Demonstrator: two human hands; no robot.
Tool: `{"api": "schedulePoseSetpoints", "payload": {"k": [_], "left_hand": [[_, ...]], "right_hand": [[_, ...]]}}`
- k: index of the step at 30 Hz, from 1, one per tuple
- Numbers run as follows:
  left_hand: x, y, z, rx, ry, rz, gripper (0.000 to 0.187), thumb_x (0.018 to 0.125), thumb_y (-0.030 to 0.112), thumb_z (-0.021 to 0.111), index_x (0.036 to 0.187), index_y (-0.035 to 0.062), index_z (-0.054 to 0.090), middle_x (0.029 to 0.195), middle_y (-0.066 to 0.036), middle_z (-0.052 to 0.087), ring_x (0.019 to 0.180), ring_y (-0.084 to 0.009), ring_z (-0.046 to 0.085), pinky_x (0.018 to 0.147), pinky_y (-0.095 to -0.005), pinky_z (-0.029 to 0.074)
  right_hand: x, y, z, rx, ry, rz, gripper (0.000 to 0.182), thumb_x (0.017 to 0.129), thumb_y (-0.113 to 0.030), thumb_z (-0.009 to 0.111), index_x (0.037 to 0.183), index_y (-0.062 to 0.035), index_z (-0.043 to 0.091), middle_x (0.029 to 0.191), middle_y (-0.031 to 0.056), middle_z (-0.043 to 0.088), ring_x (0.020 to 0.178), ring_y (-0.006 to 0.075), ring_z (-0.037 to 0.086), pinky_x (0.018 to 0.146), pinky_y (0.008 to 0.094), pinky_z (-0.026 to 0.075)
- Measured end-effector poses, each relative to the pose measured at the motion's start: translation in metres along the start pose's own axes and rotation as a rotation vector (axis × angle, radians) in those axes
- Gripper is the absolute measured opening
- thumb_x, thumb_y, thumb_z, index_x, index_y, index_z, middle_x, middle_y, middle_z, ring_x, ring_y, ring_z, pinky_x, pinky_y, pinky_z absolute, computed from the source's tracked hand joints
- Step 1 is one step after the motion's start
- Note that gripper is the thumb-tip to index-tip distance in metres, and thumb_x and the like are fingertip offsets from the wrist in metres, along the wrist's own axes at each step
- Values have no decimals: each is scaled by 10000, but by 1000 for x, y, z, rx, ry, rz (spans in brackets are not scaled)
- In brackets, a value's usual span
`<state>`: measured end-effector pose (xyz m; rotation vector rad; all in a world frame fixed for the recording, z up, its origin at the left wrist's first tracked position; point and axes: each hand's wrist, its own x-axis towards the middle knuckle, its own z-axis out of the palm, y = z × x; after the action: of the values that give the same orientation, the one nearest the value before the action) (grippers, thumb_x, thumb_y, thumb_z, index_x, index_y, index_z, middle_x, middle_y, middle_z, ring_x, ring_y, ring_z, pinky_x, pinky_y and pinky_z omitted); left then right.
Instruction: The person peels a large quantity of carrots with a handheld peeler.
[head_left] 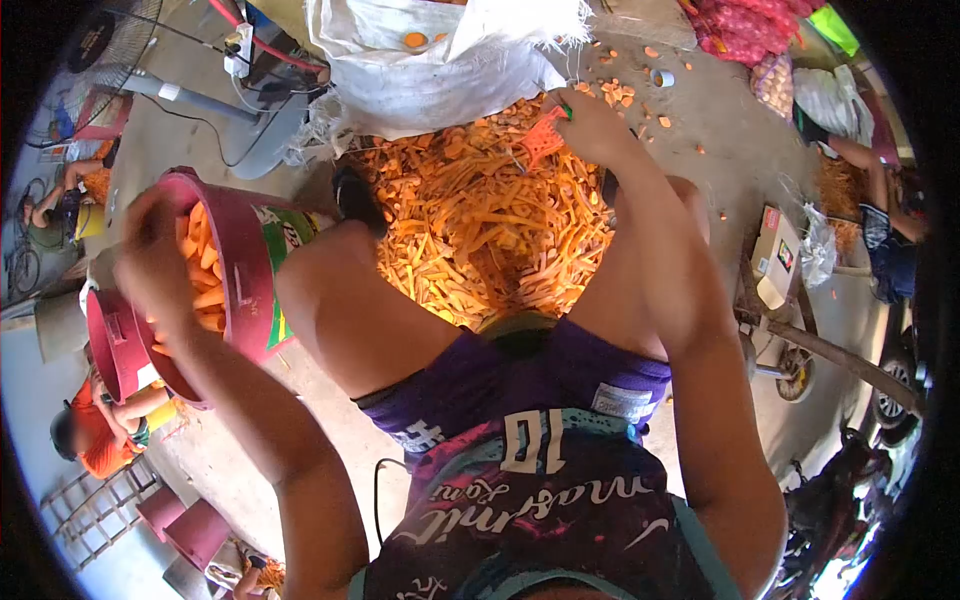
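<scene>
So the right hand (595, 125) is wrapped round a peeler (543, 138), orange with a bit of green up by the fingers, held over the far edge of the peels (490, 230). The left hand (155, 255) is way off to the other side, at the bucket (252, 245), and it's blurred, so I honestly can't tell if it's open or closed on anything. The carrots (205, 255) sit inside the bucket, just beside that hand.

My take on doing this bit well: hold the peeler quiet while the left hand deals with the bucket, so you're only minding one thing at a time. Keep the left hand low over the carrots; anything tossed in or yanked out could bruise or snap. I'd also shake off clinging peels first, since they're better under the right hand than mixed in with the carrots. And watch the sack (430, 90) just beyond the peeler, its frayed edge looks like it'd snag easily.
</scene>
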<state>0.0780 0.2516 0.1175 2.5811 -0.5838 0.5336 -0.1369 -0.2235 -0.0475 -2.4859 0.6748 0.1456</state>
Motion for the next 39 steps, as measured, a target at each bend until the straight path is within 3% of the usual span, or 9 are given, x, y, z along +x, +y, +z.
{"api": "schedulePoseSetpoints", "payload": {"k": [3, 5, 8, 11, 21, 23, 29, 37, 39], "left_hand": [[-47, 129, 91, -259, -505, -42, 253, 949, 239, 751, 1147, 83, 770, 1049, -123, 779, 953, -250, 752, 860, -363, 568], [-78, 159, 159, -422, -776, 186, 300, 914, 314, 770, 1128, 104, 779, 1084, -140, 766, 1001, -314, 734, 880, -409, 569], [-134, 190, 238, -221, -982, 366, 295, 925, 313, 730, 1146, 124, 780, 1151, -118, 744, 1084, -334, 711, 964, -440, 555], [-171, 187, 282, -21, -861, 534, 338, 906, 351, 746, 1146, 115, 781, 1122, -137, 761, 1047, -354, 724, 907, -473, 579], [-169, 175, 285, 35, -907, 534, 371, 930, 337, 716, 1188, 72, 748, 1111, -185, 748, 1035, -415, 705, 911, -520, 569], [-162, 170, 284, -201, -914, 344, 336, 937, 301, 743, 1155, 46, 743, 1020, -176, 760, 915, -327, 735, 835, -452, 576], [-135, 169, 255, -951, -986, -311, 268, 945, 194, 798, 1126, 6, 737, 893, -31, 719, 804, -67, 621, 718, -264, 494], [-137, 159, 254, -953, -946, -351, 250, 925, 166, 811, 1099, -9, 764, 924, -44, 745, 790, -106, 640, 732, -287, 509], [-141, 149, 263, -737, -1029, -165, 316, 892, 187, 841, 1121, -17, 766, 935, -54, 755, 794, -117, 644, 735, -303, 512]], "right_hand": [[-6, 6, 4, 40, -42, -24, 413, 966, -202, 615, 1336, -18, 602, 1335, 258, 651, 1256, 417, 617, 1046, 517, 498], [-11, 26, 18, -17, 195, -188, 337, 998, -198, 648, 1327, -123, 629, 1170, 195, 728, 1116, 380, 686, 949, 476, 520], [-28, 15, -15, 99, 6, -91, 370, 1000, -176, 642, 1361, -101, 608, 1218, 195, 722, 1152, 386, 678, 976, 467, 520], [-29, 28, -14, 59, 96, -106, 381, 997, -162, 640, 1366, -73, 601, 1275, 203, 707, 1187, 394, 667, 999, 458, 521], [-34, 34, -21, 38, 33, -131, 505, 994, -185, 638, 1479, -81, 539, 1327, 236, 678, 1234, 419, 638, 1032, 483, 506], [-38, 26, -24, 63, 42, -90, 413, 938, -112, 565, 1342, -131, 653, 1261, 223, 701, 1199, 416, 642, 1049, 496, 498], [-35, 20, -24, 146, 47, -146, 382, 936, -115, 573, 1306, -129, 668, 1255, 229, 697, 1175, 415, 647, 1037, 499, 497], [-31, 25, -16, 110, 57, -123, 394, 934, -108, 570, 1319, -113, 652, 1234, 246, 697, 1165, 421, 650, 1014, 506, 504], [-31, 23, -16, 131, 48, -122, 394, 934, -110, 571, 1320, -111, 649, 1234, 249, 697, 1158, 424, 653, 1007, 505, 508]]}}
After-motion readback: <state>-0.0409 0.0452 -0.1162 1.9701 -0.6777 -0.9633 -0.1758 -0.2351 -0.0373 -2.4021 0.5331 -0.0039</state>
